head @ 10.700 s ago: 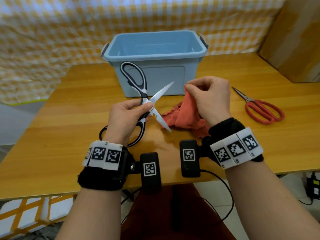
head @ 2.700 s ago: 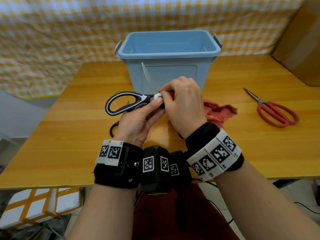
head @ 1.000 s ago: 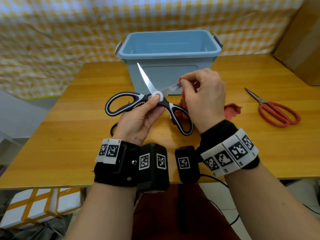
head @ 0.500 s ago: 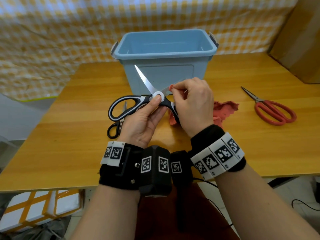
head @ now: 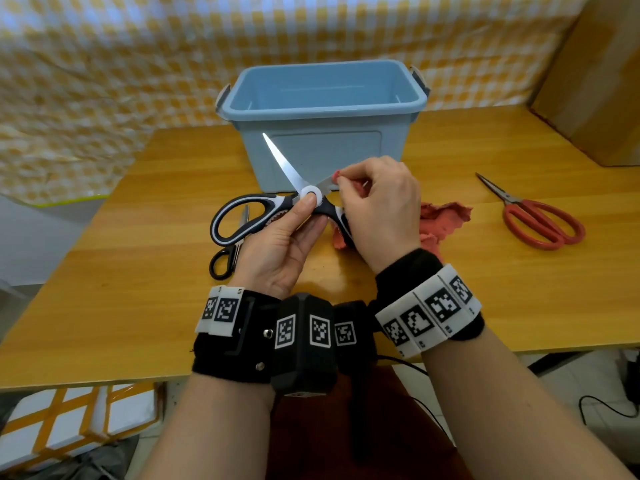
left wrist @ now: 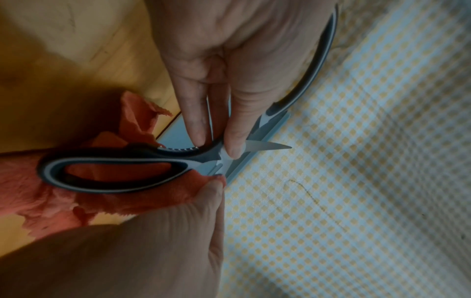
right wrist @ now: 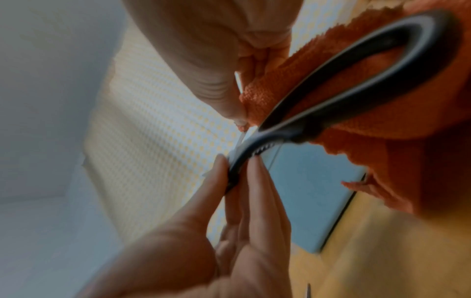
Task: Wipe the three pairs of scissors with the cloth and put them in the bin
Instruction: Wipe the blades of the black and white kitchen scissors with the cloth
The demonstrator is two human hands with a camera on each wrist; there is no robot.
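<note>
Your left hand (head: pixel 277 247) pinches the open kitchen scissors (head: pixel 277 206) at the pivot, frame centre; your right hand (head: pixel 377 209) pinches the cloth (head: pixel 443 220) apparently around one blade. Stiff, sharp steel: hold the handles.

scissors (head: pixel 277 206) — shiny metal blades, matt plastic handles | cloth (head: pixel 440 220) — rough | bin (head: pixel 322 143) smooth plastic | table (head: pixel 138 271) glossy wood

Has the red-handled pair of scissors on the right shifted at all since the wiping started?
No. The red scissors lie at the same spot on the table, right of the blue bin, tips pointing toward the far left; only the camera moved.
</note>
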